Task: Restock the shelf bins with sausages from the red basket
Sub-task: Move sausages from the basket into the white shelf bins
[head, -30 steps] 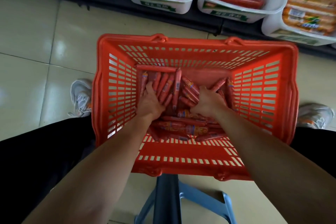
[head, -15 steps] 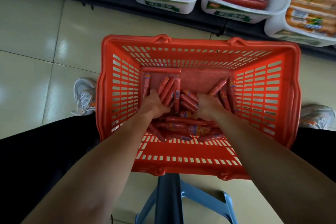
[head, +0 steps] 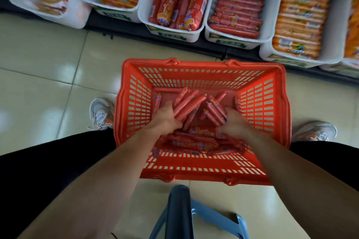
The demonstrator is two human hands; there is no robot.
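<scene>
The red basket (head: pixel 272 110) stands on the floor between my feet, with several thin red sausages lying loose in its bottom. My left hand (head: pixel 165 117) grips a bunch of sausages (head: pixel 187 104), lifted and fanned out towards the far side. My right hand (head: pixel 234 122) grips a second bunch of sausages (head: pixel 214 111) just to the right of it. More sausages (head: pixel 194 142) lie under my wrists. Beyond the basket, a white shelf bin (head: pixel 239 41) holds matching thin red sausages.
A row of white bins lines the low shelf: thick red sausages in the bin (head: pixel 172 34) left of centre, orange packs in the bin (head: pixel 297 60) to the right and the bin (head: pixel 116 11) to the left. A blue stool (head: pixel 196 217) stands under me. My shoes (head: pixel 100 114) flank the basket.
Both hands have closed round bunches of sausages and raised them off the heap. The camera has tilted up, bringing more of the shelf bins into view.
</scene>
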